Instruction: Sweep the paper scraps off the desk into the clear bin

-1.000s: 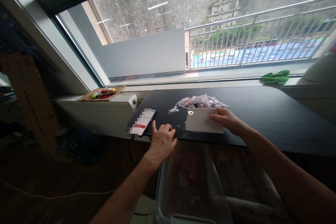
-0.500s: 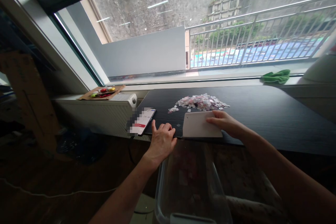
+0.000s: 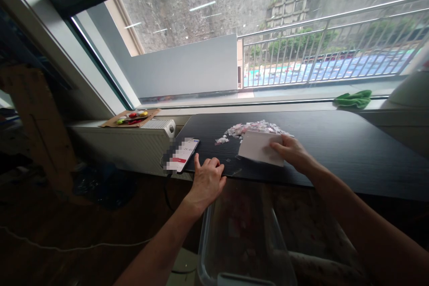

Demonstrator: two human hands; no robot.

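Observation:
My right hand (image 3: 295,154) pinches the right end of a white plastic scraper (image 3: 258,146), a flat rectangular sheet. The scraper is tilted above the dark table (image 3: 335,143), just in front of a heap of small paper-like scraps (image 3: 253,127) and partly hiding it. At the table's front edge rests my left hand (image 3: 208,176), palm down, fingers apart and slightly bent, holding nothing. A phone (image 3: 182,155) with a lit screen lies beyond its fingers to the left. Below the edge stands a clear plastic bin (image 3: 205,237) with some scraps inside.
A radiator (image 3: 127,145) stands left of the table, with cardboard (image 3: 109,120) and colourful small items on top. On the sill at right lies a green cloth (image 3: 353,98). The window runs behind the table. A white cable (image 3: 83,247) crosses the floor.
My right hand has moved the scraper away from the table's front edge, toward the heap and slightly right, and tilted it. My left hand has stayed in place.

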